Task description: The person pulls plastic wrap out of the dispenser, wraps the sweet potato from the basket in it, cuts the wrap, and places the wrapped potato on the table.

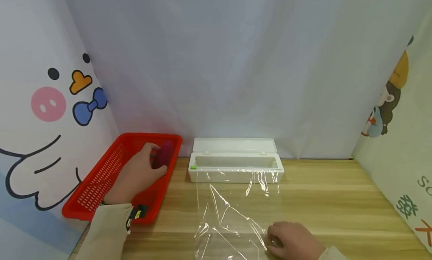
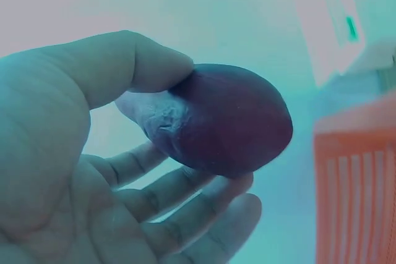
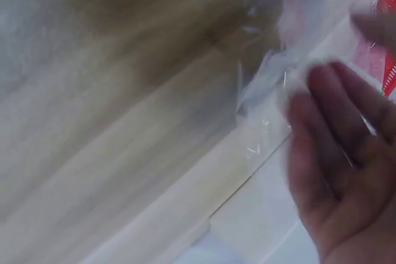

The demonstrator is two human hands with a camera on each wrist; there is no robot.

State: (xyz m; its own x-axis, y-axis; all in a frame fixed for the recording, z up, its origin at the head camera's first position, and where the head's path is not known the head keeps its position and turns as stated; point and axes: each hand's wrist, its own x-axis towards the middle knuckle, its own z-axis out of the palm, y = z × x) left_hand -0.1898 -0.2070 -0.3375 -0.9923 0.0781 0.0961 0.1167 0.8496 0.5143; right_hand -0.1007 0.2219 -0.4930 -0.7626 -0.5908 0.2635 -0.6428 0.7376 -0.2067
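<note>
My left hand [image 1: 138, 174] holds a dark purple, oval fruit or vegetable [image 1: 163, 155] over the red basket [image 1: 158, 200]. The left wrist view shows the thumb on top of the purple piece [image 2: 238, 119] and fingers beneath, its paler end wrinkled. Clear plastic wrap [image 1: 233, 222] runs from a white dispenser box [image 1: 236, 176] toward me over the table. My right hand [image 1: 295, 240] is at the wrap's right edge, fingers loosely bent. In the blurred right wrist view, its thumb [image 3: 374, 29] stands apart from the fingers [image 3: 328, 112], close to the wrap.
The dispenser's lid [image 1: 234, 144] stands raised at the back, with a small green piece [image 1: 193, 167] at the box's left corner. A pale curtain [image 1: 216, 65] hangs behind the wooden table [image 1: 324, 192]. Printed panels flank both sides.
</note>
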